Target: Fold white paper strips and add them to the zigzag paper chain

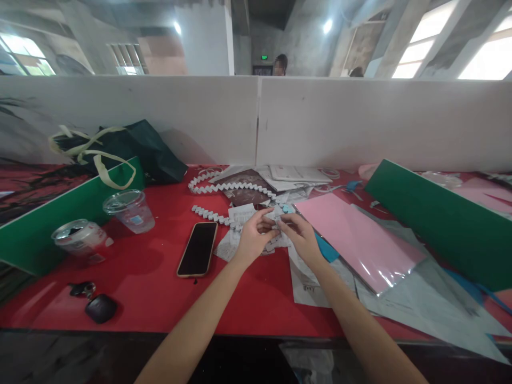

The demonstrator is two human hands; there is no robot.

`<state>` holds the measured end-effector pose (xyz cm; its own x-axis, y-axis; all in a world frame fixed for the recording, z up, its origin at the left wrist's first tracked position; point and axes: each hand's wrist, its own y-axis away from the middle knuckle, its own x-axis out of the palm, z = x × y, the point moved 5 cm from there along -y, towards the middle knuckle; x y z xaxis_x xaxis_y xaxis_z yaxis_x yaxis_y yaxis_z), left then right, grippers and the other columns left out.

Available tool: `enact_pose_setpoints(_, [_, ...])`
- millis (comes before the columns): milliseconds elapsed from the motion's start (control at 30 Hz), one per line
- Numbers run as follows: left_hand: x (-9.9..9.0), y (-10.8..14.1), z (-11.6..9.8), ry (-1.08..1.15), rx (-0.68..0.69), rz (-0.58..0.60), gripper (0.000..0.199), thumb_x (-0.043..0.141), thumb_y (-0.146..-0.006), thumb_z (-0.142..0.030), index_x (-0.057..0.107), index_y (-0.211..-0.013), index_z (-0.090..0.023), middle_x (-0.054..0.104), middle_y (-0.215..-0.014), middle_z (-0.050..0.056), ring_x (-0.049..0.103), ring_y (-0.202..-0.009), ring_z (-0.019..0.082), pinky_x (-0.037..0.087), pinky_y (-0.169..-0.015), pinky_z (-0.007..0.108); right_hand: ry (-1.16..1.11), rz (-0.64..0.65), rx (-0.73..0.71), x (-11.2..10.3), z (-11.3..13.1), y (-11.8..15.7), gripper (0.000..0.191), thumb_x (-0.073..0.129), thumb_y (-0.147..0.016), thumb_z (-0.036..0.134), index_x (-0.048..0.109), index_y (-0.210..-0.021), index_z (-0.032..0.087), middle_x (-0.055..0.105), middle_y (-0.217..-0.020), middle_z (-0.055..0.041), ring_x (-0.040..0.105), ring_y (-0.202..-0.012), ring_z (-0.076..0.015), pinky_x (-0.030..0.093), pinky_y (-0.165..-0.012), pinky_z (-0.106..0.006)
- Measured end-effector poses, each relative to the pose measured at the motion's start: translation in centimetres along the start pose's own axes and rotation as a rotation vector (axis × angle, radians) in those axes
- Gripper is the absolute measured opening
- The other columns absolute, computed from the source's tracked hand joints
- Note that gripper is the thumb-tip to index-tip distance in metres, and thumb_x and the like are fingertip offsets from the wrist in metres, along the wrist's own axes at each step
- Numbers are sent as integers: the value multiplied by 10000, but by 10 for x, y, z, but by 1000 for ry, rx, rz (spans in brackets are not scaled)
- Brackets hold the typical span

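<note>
My left hand (256, 234) and my right hand (299, 230) meet above the middle of the red desk. Their fingers are bent together around a small white piece of paper (276, 215), largely covered by the fingertips. A zigzag chain of folded white paper (240, 186) curves across the desk behind my hands, and a shorter stretch of zigzag chain (208, 214) lies to the left of them. Beneath and around my fingers are printed paper scraps (242, 213). A small light-blue item (285, 208) sits just beyond my right fingertips.
A phone (197, 249), a can (83, 240), a plastic cup (132, 212) and keys with a black case (101, 308) lie to the left. On the right are a pink folder (356, 234) and loose sheets (416, 288). Green dividers (440, 224) flank the desk; a white partition (360, 120) stands behind.
</note>
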<state>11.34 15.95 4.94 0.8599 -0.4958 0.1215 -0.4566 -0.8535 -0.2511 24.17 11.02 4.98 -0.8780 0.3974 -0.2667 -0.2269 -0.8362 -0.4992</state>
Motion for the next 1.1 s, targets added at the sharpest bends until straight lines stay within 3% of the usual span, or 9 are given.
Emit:
enact_pose_setpoints(367, [2,-1,12,22,-73,30,526,712,-609,-93,566,-1110,-153,566,-763,-10,572,-708,104,458,-674,223,126,7,-124,1,4,-1,99,525,-833,257,595,-802,194,603,-796,-31,562,-780,-170,438,-720,-295])
enact_pose_setpoints(533, [5,0,13,-26,-93,114,257,697,-693,-263,652,-905,-125,629,-813,41,585,-761,141,455,-731,259,71,-13,-58,-5,2,-2,134,563,-818,315,623,-800,196,625,-807,-39,576,-782,-181,445,-719,-306])
enact_pose_setpoints(633, [3,-1,11,-111,-60,148,237,608,-781,-352,664,-847,-131,646,-792,51,586,-750,156,454,-713,267,38,-29,-5,-7,-3,-4,158,577,-802,342,625,-811,192,626,-814,-41,568,-780,-184,442,-717,-307])
enact_pose_setpoints(700, [-9,-4,6,-190,19,35,264,541,-830,-374,660,-850,-140,646,-793,54,587,-758,163,456,-714,271,8,-44,38,-8,-10,-4,179,572,-799,359,618,-826,189,612,-803,-36,552,-754,-176,437,-696,-298])
enact_pose_setpoints(767, [-31,-4,-5,-280,137,-173,264,507,-853,-369,650,-902,-153,645,-865,65,590,-819,174,457,-751,280,-34,-32,80,-6,-18,-5,201,561,-802,379,606,-839,187,581,-755,-19,526,-693,-158,429,-652,-282])
enact_pose_setpoints(967, [-138,37,-39,-498,416,-876,320,518,-840,-284,533,-1145,-188,494,-1156,104,532,-1044,191,426,-911,318,-56,-40,130,-6,-41,-8,271,560,-788,447,575,-859,186,556,-746,-14,511,-657,-154,433,-635,-283])
enact_pose_setpoints(1033, [-177,55,-39,-603,345,-1055,448,555,-803,-245,453,-1236,-195,424,-1237,118,485,-1125,215,386,-972,355,-47,-43,152,-8,-47,-9,297,572,-774,467,579,-858,182,557,-736,-19,515,-665,-162,440,-638,-289])
enact_pose_setpoints(1100, [-216,67,-32,-705,161,-1181,627,601,-764,-233,328,-1324,-164,353,-1324,162,379,-1248,266,313,-1036,412,-46,-36,179,-8,-52,-9,327,584,-757,488,582,-855,176,564,-732,-28,518,-657,-168,447,-624,-294])
